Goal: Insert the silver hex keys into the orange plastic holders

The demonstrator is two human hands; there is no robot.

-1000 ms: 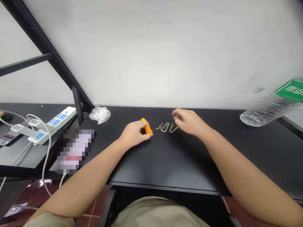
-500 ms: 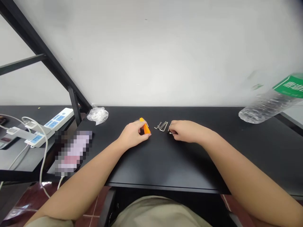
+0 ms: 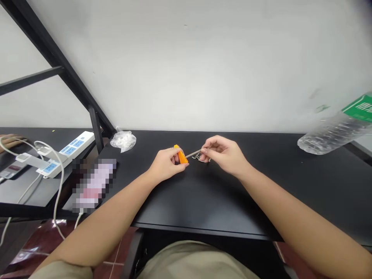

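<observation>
Left grip (image 3: 165,165): clenched on orange holder (image 3: 182,156), just above surface (image 3: 203,201).
Right grip (image 3: 225,155): fingertips pinching slim metal key (image 3: 193,154), directed leftward.
Step in hand: key's far end at holder's edge; contact or seating cannot be told.
Next move: would call for steady holder, fine alignment, by judgement.
Loose keys (image 3: 198,156): beneath right fingertips, partly hidden.
Bottle (image 3: 328,135): far right of grips; green label (image 3: 359,109), white characters, cropped, illegible.

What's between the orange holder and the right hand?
Head view: a metal L-key, pinched in the right hand, points at the orange holder; contact unclear. Loose L-keys lie there too, partly hidden by the fingers.
</observation>
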